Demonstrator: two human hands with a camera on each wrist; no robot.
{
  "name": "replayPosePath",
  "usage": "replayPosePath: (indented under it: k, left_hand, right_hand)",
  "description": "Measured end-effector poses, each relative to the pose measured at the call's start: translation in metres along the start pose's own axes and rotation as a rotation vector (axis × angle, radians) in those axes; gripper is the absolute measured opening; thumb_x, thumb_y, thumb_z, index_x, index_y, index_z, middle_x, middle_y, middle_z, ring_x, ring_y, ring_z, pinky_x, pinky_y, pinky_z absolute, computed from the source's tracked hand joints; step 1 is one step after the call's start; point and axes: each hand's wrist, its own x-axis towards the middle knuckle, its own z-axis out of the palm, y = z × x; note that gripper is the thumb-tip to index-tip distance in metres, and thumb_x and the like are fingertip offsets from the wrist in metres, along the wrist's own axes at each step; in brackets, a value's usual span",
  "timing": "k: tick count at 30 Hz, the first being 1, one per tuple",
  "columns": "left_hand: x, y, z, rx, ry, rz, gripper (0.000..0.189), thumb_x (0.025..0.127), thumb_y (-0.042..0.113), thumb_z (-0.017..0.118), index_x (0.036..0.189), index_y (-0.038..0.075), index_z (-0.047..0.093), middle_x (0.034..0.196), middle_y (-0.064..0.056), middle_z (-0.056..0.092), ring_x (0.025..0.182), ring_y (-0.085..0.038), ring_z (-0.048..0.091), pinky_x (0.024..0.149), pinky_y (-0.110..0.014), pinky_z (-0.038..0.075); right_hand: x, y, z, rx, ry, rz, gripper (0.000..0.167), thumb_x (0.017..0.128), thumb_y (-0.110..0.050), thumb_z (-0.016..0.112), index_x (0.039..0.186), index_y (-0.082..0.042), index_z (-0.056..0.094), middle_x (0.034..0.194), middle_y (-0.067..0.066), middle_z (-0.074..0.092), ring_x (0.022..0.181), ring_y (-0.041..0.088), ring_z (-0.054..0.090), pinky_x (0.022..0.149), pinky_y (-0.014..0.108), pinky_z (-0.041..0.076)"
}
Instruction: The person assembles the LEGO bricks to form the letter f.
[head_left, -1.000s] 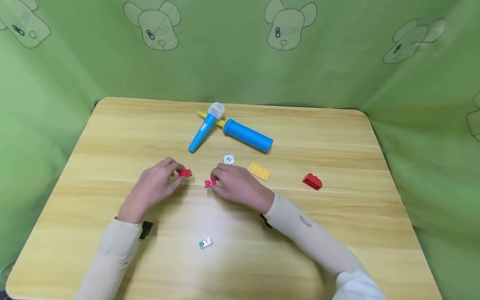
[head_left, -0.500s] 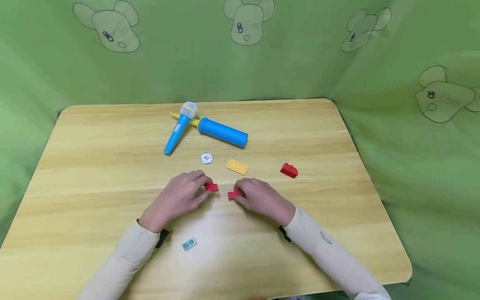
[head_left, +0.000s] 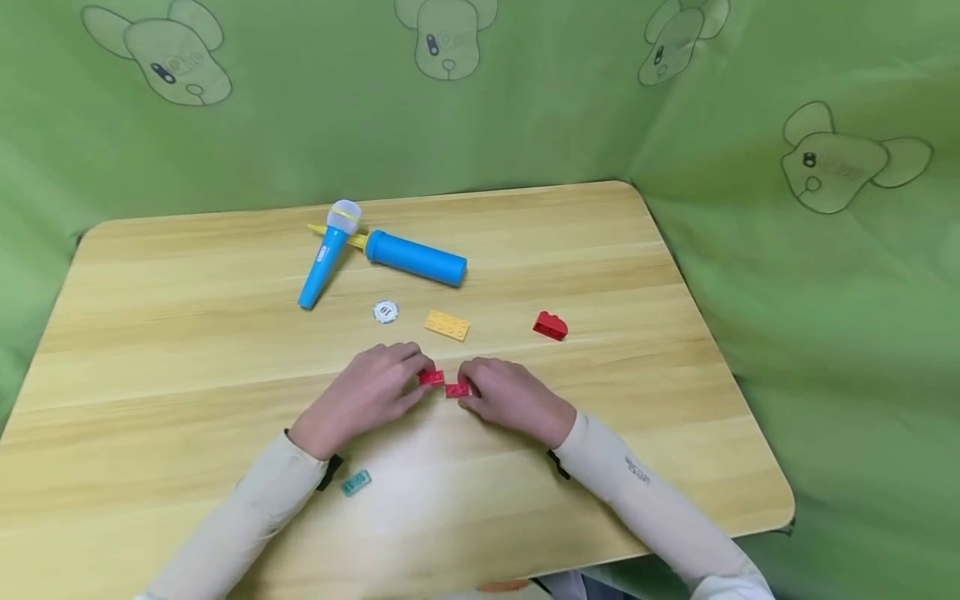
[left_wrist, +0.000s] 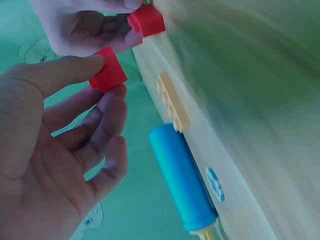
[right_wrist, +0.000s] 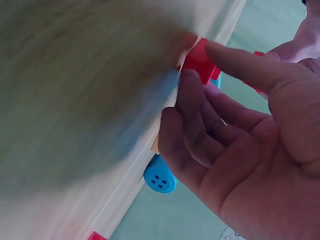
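Note:
Between thumb and fingers, my left hand (head_left: 375, 387) pinches a small red toy brick (head_left: 432, 378), which the left wrist view shows from its side (left_wrist: 108, 71). A second red toy brick (head_left: 456, 390) is pinched by my right hand (head_left: 517, 400). In the head view the two bricks are very near each other, the right one slightly closer to me; the left wrist view shows a gap between them. The right wrist view shows the right-hand brick (right_wrist: 199, 60) close to the tabletop; whether it touches is unclear.
Beyond the hands lie a yellow studded plate (head_left: 447, 325), a white poker chip (head_left: 386, 312) and a curved red brick (head_left: 551, 326). A toy microphone (head_left: 322, 262) lies across the yellow nozzle of a blue pump (head_left: 417, 258). A teal brick (head_left: 356, 482) lies near my left wrist.
My hands have come together, narrowing the gap between the two red bricks. The head view has turned to the right, shifting the table leftward in frame. Both bricks stay held.

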Motion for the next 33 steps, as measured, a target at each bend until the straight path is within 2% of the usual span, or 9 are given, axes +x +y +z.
replayPosePath:
  k: [4,9,12,20,26,33]
  left_hand:
    - [0.010,0.003,0.004,0.018,-0.031,0.026,0.016,0.090,0.023,0.076,0.100,0.011,0.075,0.088,0.002,0.066,0.070,-0.010,0.055,0.068,-0.029,0.050]
    - [0.022,0.006,0.011,0.020,-0.058,0.064,0.012,0.092,0.021,0.073,0.097,0.011,0.074,0.087,0.001,0.069,0.073,-0.012,0.060,0.069,-0.032,0.052]
    - [0.025,0.007,0.014,0.007,-0.078,0.065,0.011,0.093,0.020,0.072,0.097,0.010,0.074,0.086,0.001,0.070,0.073,-0.012,0.061,0.068,-0.032,0.051]
    - [0.030,0.008,0.018,-0.011,-0.089,0.050,0.014,0.093,0.019,0.071,0.101,0.008,0.074,0.088,0.000,0.070,0.073,-0.012,0.061,0.069,-0.033,0.053]
    - [0.030,0.011,0.020,-0.032,-0.097,0.071,0.011,0.094,0.019,0.072,0.097,0.008,0.074,0.084,0.000,0.069,0.068,-0.012,0.058,0.067,-0.032,0.052]
    - [0.031,0.016,0.023,-0.029,-0.066,0.101,0.010,0.093,0.018,0.073,0.091,0.008,0.073,0.076,0.001,0.065,0.064,-0.012,0.055,0.063,-0.032,0.049]
  right_hand:
    - [0.000,0.001,-0.002,-0.008,-0.001,0.020,0.017,0.090,-0.018,0.076,0.099,-0.008,0.066,0.079,-0.001,0.055,0.069,0.015,0.051,0.063,0.028,0.045]
    - [0.001,0.004,-0.002,-0.010,0.018,0.006,0.015,0.092,-0.020,0.074,0.094,-0.009,0.065,0.076,-0.001,0.053,0.067,0.015,0.049,0.060,0.027,0.042]
    - [0.001,0.004,-0.002,-0.019,0.016,-0.010,0.014,0.094,-0.022,0.072,0.092,-0.010,0.063,0.076,-0.001,0.052,0.066,0.014,0.049,0.059,0.026,0.041]
    - [0.001,0.003,-0.003,-0.028,0.029,-0.020,0.012,0.094,-0.019,0.071,0.090,-0.011,0.063,0.075,-0.001,0.052,0.066,0.015,0.049,0.059,0.027,0.041]
    - [-0.002,0.005,-0.001,-0.034,0.033,-0.022,0.010,0.095,-0.018,0.070,0.091,-0.010,0.064,0.075,-0.001,0.052,0.067,0.015,0.049,0.060,0.027,0.042]
    - [-0.005,0.009,0.005,-0.079,0.080,-0.049,0.012,0.097,-0.017,0.065,0.086,-0.011,0.064,0.074,-0.003,0.053,0.065,0.013,0.048,0.061,0.026,0.044]
